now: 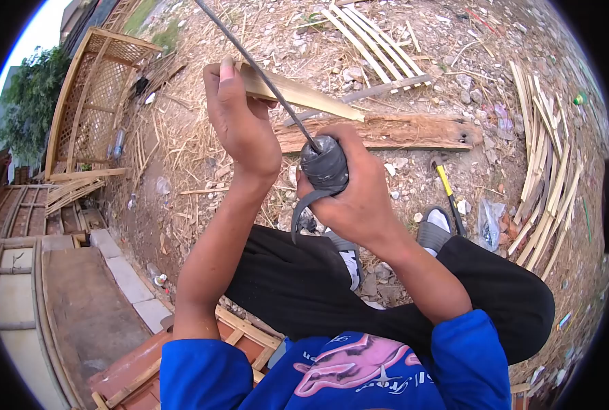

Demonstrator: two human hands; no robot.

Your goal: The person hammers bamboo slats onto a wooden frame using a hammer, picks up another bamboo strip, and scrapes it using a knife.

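My left hand (239,126) is closed around a flat, pale split-bamboo strip (304,94), which points to the right and slightly down. In my right hand (356,188) is a tool with a thick handle wrapped in black tape (323,164). A long, thin dark metal blade or rod (250,58) runs from that handle up and to the left, crossing in front of the bamboo strip. Whether the metal touches the strip I cannot tell. A loose black strap end (301,212) hangs from the handle. Below the strip, a weathered wooden plank (407,130) lies on the ground.
A yellow-and-black handled hammer (446,188) lies right of the plank. Split strips (550,171) are piled at the right, and more slats (373,41) lie at the top. A lattice frame (92,102) stands at the left. Wooden framework (250,338) is beside my left elbow.
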